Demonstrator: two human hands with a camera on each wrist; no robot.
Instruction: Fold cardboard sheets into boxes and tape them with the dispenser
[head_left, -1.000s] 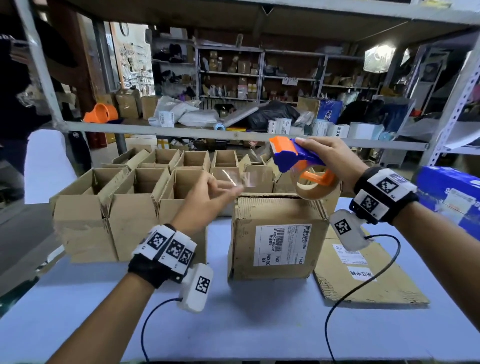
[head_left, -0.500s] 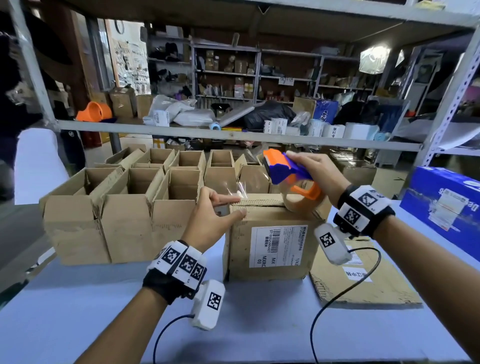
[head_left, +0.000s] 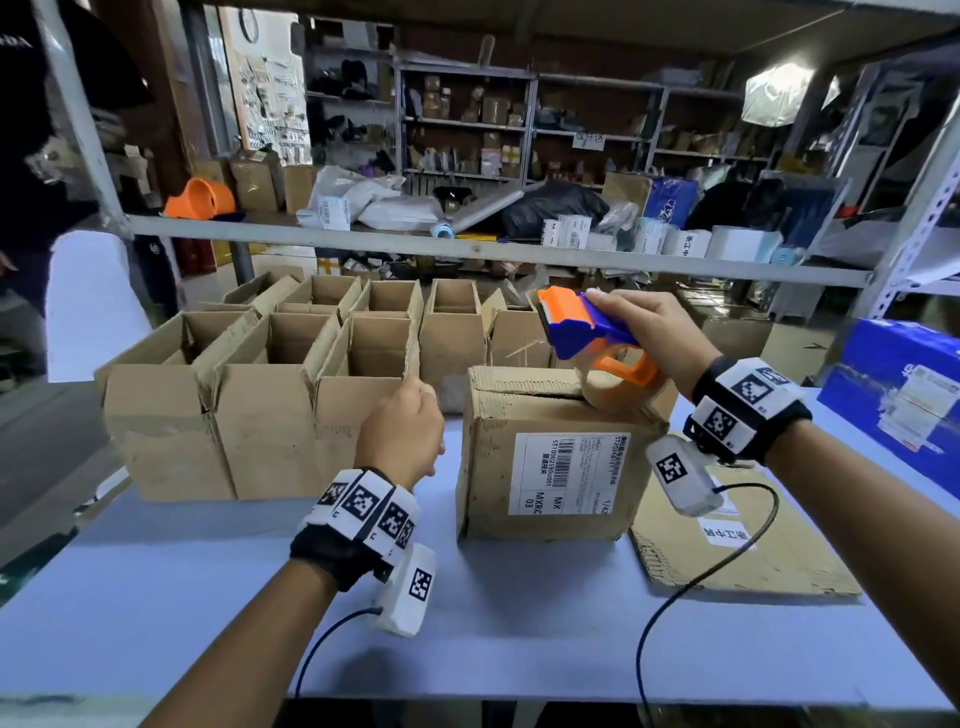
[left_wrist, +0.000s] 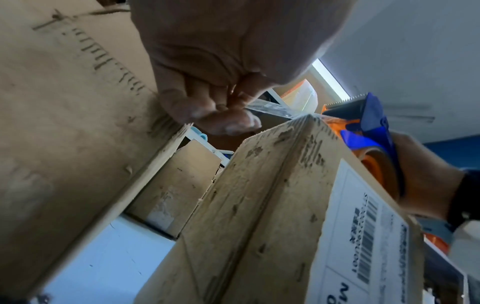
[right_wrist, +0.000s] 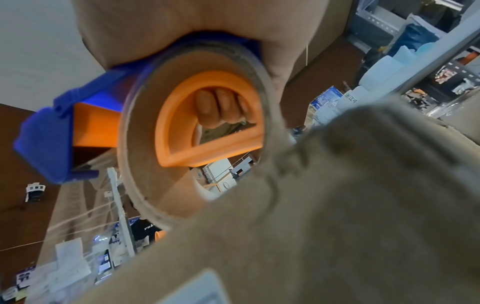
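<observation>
Box (head_left: 550, 447) w/ shipping label sits mid-table (head_left: 519, 634), flaps down. Your right hand (head_left: 641, 332) has fingers wrapped round the blue/orange dispenser (head_left: 587, 332), its roll resting on the box top. Your left hand (head_left: 402, 431), fingers curled, pinches the clear tape end (left_wrist: 272, 108) beside the box's left edge. Open boxes (head_left: 270, 395) stand behind-left.

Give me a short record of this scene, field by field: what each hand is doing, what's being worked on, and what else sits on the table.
Left hand: pinches the clear tape end beside the box's left top edge
Right hand: grips the blue and orange tape dispenser
Dispenser position: its roll rests on top of the labelled box
Finished work: open boxes in rows, behind and to the left
Spare material: flat cardboard sheet right of the box
Surface: pale blue table
</observation>
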